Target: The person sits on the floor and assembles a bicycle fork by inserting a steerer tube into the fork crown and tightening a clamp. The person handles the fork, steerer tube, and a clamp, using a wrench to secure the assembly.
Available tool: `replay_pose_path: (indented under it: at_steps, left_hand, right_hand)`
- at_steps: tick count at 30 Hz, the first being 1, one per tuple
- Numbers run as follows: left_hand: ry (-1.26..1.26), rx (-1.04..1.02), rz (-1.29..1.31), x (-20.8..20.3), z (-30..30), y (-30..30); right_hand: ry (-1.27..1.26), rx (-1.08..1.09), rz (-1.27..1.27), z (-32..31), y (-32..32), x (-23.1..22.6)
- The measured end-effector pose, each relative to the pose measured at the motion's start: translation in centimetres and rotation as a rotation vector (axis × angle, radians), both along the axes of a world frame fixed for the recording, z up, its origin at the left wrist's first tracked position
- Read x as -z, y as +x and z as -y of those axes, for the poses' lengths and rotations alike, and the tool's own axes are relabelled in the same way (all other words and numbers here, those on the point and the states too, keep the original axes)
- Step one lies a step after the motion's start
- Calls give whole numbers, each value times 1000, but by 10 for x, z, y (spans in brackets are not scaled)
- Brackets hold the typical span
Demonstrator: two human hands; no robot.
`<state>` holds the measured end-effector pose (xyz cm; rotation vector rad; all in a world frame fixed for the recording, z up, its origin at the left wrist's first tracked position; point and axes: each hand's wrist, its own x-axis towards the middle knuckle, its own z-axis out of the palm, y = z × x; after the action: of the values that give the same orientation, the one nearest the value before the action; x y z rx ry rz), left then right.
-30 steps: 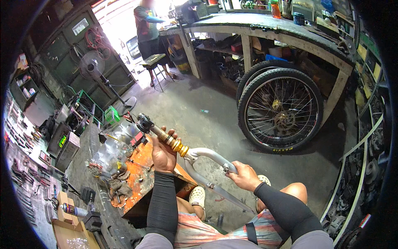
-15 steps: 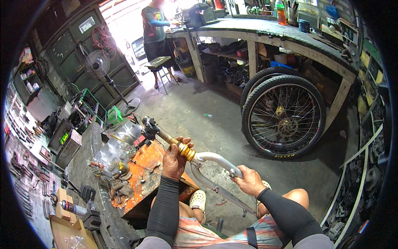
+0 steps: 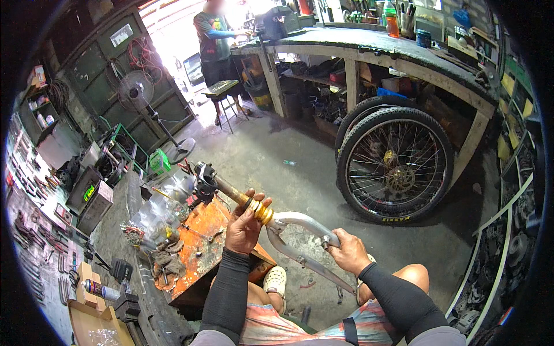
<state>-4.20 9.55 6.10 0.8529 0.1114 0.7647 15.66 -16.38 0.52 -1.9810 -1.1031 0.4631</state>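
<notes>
A silver bicycle fork slants across in front of me, its legs pointing down to the right toward my lap and feet. My right hand is closed round one leg of it. On the steerer tube, just above the crown, sit gold headset rings. My left hand is closed about the upper rings, with a thin dark ring by its fingertips. A black stem is at the tube's far end. What lies inside my left palm is hidden.
An orange, paint-worn bench with rags and tools stands at my left. Two bicycle wheels lean against the long workbench at right. Beyond are a stool, a standing fan and a person by the doorway.
The stem end of the fork has turned and dipped a little. The left fingers have shifted on the headset rings, showing the thin dark ring. The right hand stays almost where it was.
</notes>
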Motion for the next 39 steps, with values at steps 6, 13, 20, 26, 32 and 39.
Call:
replay_pose_path:
  at_steps: [6, 13, 20, 26, 32, 39]
  left_hand:
    - [106, 122, 22, 6, -5, 0]
    - [236, 169, 59, -23, -1, -5]
    - [147, -262, -344, -2, 11, 3]
    - [228, 311, -17, -9, -1, -15]
    - [167, 308, -3, -14, 8, -12]
    - [101, -16, -29, -2, 35, 4]
  right_hand:
    - [19, -68, -64, 0, -7, -1]
    - [-45, -203, -152, -5, -4, -10]
    - [55, 10, 164, 2, -13, -12]
    - [-12, -141, -15, 12, 12, -18]
    - [45, -89, 7, 12, 1, -18]
    - [128, 13, 137, 9, -8, -17]
